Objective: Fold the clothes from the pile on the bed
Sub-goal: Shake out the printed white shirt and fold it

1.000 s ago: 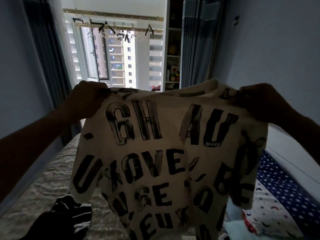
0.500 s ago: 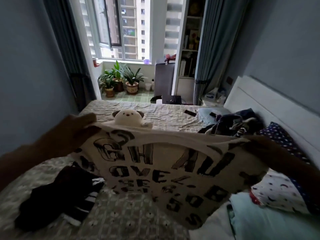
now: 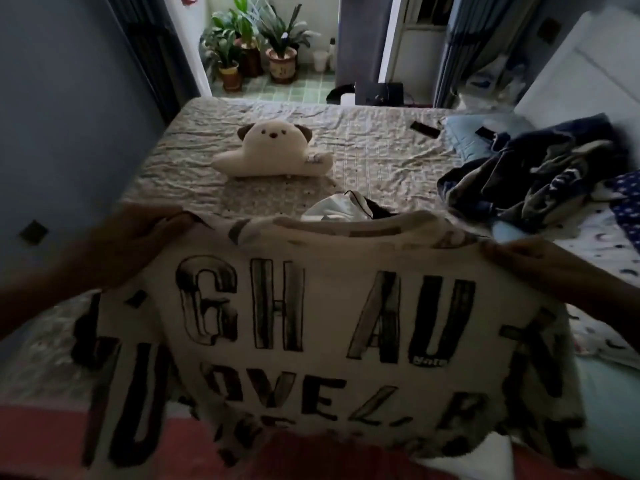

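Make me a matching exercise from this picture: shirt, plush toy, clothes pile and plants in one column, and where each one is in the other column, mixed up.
1. shirt
2. plush toy
3. clothes pile
4. plants

A. on the floor beyond the bed
B. heaped on the bed's right side
C. gripped by the left hand and right hand
D. lying mid-bed

Pairs: 1-C, 2-D, 3-B, 4-A

Bed [image 3: 363, 150] is carrying plush toy [image 3: 273, 152]; dark clothes pile [image 3: 530, 174] is lying right of plush toy, white garment [image 3: 337, 209] is lying just camera-side of it.
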A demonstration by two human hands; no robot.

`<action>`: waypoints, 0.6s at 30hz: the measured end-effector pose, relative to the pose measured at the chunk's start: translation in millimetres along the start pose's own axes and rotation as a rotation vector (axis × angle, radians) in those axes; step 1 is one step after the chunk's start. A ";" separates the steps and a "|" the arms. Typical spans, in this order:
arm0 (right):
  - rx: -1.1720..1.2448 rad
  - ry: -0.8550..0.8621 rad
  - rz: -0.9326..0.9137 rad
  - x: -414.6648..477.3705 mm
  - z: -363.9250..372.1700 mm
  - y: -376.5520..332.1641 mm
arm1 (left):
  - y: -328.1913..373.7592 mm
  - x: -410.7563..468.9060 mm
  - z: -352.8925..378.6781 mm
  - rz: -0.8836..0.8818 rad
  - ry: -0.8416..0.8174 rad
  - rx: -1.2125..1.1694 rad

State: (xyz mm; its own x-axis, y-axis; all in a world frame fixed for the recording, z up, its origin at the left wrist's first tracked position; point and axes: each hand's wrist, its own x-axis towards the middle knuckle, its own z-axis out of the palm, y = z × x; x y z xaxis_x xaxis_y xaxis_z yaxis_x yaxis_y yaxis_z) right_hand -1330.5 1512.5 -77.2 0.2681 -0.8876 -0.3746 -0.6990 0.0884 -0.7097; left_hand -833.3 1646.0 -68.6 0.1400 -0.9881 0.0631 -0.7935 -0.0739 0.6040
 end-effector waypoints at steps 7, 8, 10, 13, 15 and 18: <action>-0.332 -0.157 0.110 201.6 167.7 154.9 | -183.7 101.3 255.8 -0.206 -0.203 0.254; -0.317 -0.164 0.112 226.7 193.3 179.4 | -211.4 107.3 294.6 -0.233 -0.198 0.287; -0.329 -0.130 0.140 275.8 240.1 228.0 | -256.0 117.5 364.0 -0.267 -0.133 0.380; -0.321 -0.009 0.148 334.8 292.8 284.5 | -300.0 129.4 439.0 -0.305 -0.101 0.512; -0.313 0.095 0.119 357.8 311.7 314.1 | -318.8 135.7 469.3 -0.345 -0.083 0.509; -0.195 0.160 0.057 358.2 313.0 341.2 | -324.8 142.7 492.9 -0.442 -0.030 0.526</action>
State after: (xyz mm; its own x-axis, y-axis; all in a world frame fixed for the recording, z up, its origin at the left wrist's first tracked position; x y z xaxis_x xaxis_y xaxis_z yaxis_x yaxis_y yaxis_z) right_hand -1265.4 1366.2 -640.3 0.1269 -0.9454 -0.3002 -0.8290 0.0651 -0.5555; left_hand -847.5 1462.7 -647.3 0.5062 -0.8530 -0.1274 -0.8489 -0.5189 0.1010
